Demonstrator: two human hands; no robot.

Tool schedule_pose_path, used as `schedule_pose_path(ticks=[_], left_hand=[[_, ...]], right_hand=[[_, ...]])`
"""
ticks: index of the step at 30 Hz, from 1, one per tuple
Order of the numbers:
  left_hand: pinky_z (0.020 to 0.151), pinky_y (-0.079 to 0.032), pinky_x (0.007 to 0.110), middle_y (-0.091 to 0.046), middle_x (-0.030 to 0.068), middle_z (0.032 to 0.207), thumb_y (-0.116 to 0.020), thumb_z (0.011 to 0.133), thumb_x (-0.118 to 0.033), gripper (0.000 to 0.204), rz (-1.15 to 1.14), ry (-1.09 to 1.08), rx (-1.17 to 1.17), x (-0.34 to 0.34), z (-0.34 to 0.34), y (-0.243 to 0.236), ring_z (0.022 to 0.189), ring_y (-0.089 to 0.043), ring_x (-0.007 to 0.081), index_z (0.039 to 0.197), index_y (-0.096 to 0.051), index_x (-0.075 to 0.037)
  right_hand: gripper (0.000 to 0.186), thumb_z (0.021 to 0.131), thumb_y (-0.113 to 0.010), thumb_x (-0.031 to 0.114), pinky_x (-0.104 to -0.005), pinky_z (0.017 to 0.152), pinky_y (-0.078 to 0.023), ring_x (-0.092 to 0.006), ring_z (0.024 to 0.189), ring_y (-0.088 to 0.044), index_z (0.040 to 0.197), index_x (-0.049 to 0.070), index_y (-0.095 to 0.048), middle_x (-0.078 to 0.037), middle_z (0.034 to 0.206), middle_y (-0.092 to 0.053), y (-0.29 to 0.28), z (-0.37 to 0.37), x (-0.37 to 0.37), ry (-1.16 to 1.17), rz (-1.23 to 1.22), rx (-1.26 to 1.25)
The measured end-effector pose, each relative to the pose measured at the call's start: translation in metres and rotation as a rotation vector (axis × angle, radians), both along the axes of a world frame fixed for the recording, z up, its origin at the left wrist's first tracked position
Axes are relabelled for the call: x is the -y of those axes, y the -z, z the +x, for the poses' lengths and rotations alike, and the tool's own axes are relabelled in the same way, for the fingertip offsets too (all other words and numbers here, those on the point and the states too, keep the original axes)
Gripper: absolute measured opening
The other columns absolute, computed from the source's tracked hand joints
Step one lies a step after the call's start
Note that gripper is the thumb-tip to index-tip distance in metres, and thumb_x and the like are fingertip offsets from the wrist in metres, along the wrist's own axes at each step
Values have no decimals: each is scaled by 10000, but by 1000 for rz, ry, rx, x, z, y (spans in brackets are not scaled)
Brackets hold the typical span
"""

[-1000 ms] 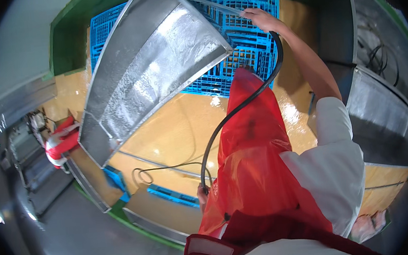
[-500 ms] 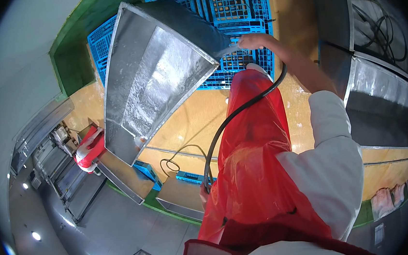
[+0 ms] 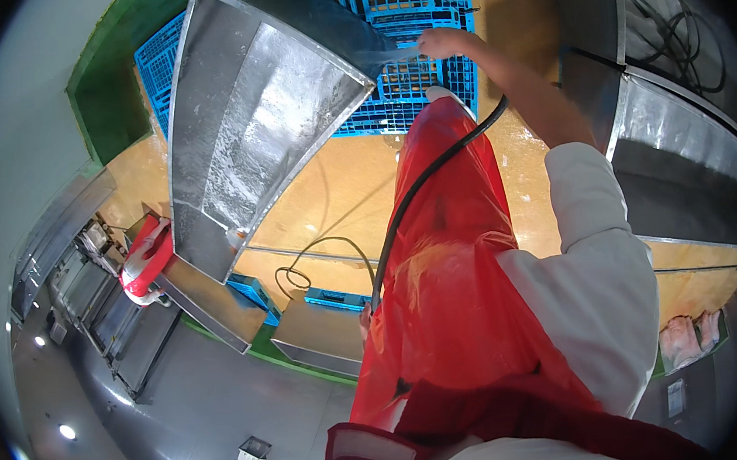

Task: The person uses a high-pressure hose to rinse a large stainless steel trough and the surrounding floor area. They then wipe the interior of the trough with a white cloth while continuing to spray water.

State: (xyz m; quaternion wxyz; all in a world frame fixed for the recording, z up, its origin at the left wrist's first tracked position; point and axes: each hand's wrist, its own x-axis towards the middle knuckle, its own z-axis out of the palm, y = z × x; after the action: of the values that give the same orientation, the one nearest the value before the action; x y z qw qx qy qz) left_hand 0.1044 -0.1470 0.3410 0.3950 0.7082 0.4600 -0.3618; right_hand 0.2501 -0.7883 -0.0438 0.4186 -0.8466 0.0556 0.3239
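Note:
A black hose loops across the front of my red apron. Its far end runs behind my right forearm to my right hand, which is closed around it. From there a spray of water strikes the outer side of a large metal tub. The tub is tilted, and its wet inner face shows toward me. Down by my hip, my left hand is closed on the lower stretch of the hose; the apron hides most of that hand.
Blue plastic pallets lie under and behind the tub on the tan floor. Other metal tubs stand at the right. Hose coils rest on the floor. A person in a red apron bends over at the left.
The whole view has shifted slightly, so the tub and pallets sit higher and further left. Water still streams from the hose at the tub's side, and both hands keep their hold.

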Motion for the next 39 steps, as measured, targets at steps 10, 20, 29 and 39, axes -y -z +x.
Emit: schedule_pose_path(ticks=[10,20,29,39], left_hand=[[518,-435,286,-566,52,604,-566,878,-377,340,-219,-89,173,-46,-83,22,510,-520,143,729,-558,-72],[556,-320,277,-509,31,587,-574,860,-454,455,-411,-220,456,-138,-179,117,550,-444,121,681,-563,-36],[431,-220,233,-406,-58,541,-688,828,-184,250,30,-720,865,-282,-238,141,458,-337,47,661,-518,-109],[431,-210,225,-341,-34,542,-612,879,-168,334,66,-742,1307,-497,-177,83,452,-264,49,620,-416,-87]], right_hand=[[456,933,-528,417,-260,338,-281,-59,389,-352,1243,82,-548,27,596,-402,-78,-75,10,875,264,-294],[197,938,-511,273,-267,363,-276,-73,403,-321,1035,117,-580,49,552,-342,-8,-105,-75,1395,369,-192],[160,885,-435,150,-300,452,-391,-169,500,-438,739,88,-452,-22,589,-422,91,-67,-301,1386,746,-344],[238,900,-565,213,-336,543,-520,-211,610,-612,1061,41,-594,-135,845,-656,-11,19,-524,1360,293,76]])
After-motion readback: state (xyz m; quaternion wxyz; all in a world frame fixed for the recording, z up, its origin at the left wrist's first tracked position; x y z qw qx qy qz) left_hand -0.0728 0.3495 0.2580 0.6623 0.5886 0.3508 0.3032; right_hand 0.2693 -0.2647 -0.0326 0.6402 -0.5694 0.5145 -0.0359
